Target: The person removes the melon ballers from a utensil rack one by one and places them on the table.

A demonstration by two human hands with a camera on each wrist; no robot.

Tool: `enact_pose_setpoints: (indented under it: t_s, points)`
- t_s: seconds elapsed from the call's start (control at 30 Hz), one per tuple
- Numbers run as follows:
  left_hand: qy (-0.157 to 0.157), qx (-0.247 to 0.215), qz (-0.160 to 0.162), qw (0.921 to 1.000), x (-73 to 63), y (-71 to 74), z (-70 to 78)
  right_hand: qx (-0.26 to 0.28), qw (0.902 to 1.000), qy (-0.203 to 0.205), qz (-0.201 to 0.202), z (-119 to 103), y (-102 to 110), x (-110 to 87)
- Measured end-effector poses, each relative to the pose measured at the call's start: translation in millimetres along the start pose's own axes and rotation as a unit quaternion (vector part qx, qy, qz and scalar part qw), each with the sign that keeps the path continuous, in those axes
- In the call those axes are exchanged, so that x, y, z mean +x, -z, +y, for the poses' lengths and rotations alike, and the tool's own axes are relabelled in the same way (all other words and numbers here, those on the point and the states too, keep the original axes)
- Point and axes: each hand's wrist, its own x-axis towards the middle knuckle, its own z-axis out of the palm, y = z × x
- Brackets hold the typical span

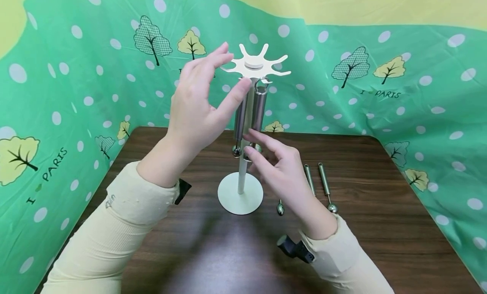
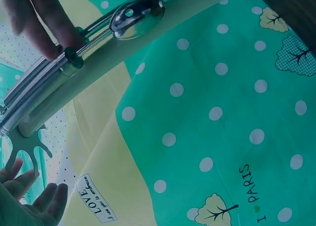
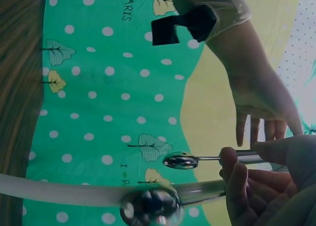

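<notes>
A white stand [image 1: 241, 175] with a star-shaped hook top [image 1: 255, 65] rises from a round base [image 1: 240, 193] on the brown table [image 1: 380, 226]. Two steel utensils [image 1: 260, 110] hang from its hooks beside the pole. My left hand [image 1: 224, 74] is raised with straight, spread fingers; a fingertip touches one arm of the top and the thumb lies by a hanging ring. My right hand [image 1: 255, 147] reaches in lower down, relaxed fingers touching the utensils' bottom ends. The right wrist view shows a scoop end [image 3: 180, 160] beside those fingers [image 3: 232, 169]. The left wrist view shows the hook top [image 2: 27, 144].
Two more steel utensils lie on the table right of the base: one with a spoon end [image 1: 280, 208], one with a ball end [image 1: 332, 208]. A green dotted cloth [image 1: 380, 95] with trees walls the table on three sides.
</notes>
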Motion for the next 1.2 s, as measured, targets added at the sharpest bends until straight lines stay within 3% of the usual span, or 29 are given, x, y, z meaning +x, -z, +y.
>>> enact_pose_setpoints:
  t_s: [0.27, 0.8, 1.2]
  points:
    - [0.011, 0.009, 0.000, 0.9999, 0.6, -0.3, 2.5, -0.044, 0.9981, 0.022, 0.036, -1.6, -7.4, 12.3]
    - [0.061, 0.014, -0.039, 0.9973, 1.5, 3.1, 2.8, -0.107, 0.9861, 0.115, 0.052, -7.4, -20.2, 22.3]
    - [0.069, -0.002, -0.039, 0.9969, 0.4, 3.9, 5.0, -0.087, 0.9832, 0.152, 0.052, -14.5, -19.8, 13.4]
